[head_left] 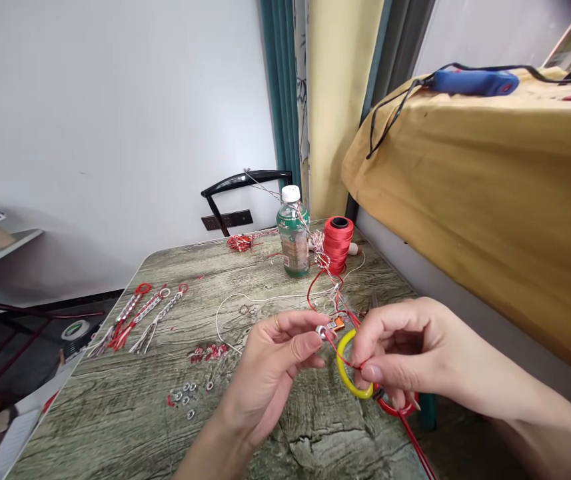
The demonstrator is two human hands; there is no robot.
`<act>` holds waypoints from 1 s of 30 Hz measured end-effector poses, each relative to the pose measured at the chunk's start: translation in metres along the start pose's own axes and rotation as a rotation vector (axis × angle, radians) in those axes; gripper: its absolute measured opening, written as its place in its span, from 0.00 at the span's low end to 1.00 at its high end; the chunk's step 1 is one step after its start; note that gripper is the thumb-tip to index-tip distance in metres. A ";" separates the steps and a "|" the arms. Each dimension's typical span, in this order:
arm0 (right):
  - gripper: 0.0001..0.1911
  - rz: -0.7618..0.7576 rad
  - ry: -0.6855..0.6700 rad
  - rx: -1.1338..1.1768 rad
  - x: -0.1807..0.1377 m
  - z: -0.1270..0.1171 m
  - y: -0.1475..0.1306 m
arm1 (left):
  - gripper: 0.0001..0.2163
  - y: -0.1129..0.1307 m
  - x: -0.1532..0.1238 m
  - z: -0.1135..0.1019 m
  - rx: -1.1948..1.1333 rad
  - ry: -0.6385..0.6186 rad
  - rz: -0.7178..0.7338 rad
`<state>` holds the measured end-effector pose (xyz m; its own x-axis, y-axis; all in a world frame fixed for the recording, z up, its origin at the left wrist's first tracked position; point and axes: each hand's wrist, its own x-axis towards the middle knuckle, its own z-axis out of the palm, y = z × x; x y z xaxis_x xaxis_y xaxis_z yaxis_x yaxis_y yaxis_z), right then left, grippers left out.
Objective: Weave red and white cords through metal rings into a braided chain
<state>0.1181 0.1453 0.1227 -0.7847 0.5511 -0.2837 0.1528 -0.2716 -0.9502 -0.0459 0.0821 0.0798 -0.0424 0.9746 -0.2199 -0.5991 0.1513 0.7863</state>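
Observation:
Between the thumb and fingers of my left hand (285, 353) is a small silver ring bead (321, 331). Red cord (340, 353) runs from near the bead to my right hand (410, 353), whose thumb and fingertips pinch it. A yellow ring (346, 373) hangs at my right fingertips, in front of the cord. Below the right fingers shows part of a red ring (398, 408), with red strands (416, 447) trailing down from it. Whether the bead is threaded on the cord I cannot tell.
Loose silver beads (186, 397) and small red-and-white pieces (208, 353) lie left of my hands. Several braided tassels (152, 310) rest farther left. A bottle (294, 233), a red thread spool (338, 247) and an orange box (336, 324) stand or lie beyond.

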 end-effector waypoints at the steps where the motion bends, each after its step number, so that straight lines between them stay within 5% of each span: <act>1: 0.04 0.009 -0.010 0.008 0.000 -0.001 0.000 | 0.05 0.000 0.001 0.000 0.007 -0.003 0.002; 10: 0.05 0.019 -0.086 0.076 0.006 -0.016 0.012 | 0.04 0.003 0.005 -0.003 0.057 -0.025 0.038; 19: 0.07 -0.030 0.062 -0.056 0.008 -0.014 0.008 | 0.05 0.005 0.003 0.010 0.019 0.022 -0.018; 30: 0.02 -0.114 0.203 -0.244 -0.019 -0.042 -0.014 | 0.05 0.017 -0.008 -0.020 0.207 -0.037 -0.048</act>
<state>0.1563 0.1722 0.1361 -0.6733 0.7195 -0.1701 0.2295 -0.0153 -0.9732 -0.0719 0.0738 0.0839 0.0133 0.9703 -0.2415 -0.4228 0.2243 0.8780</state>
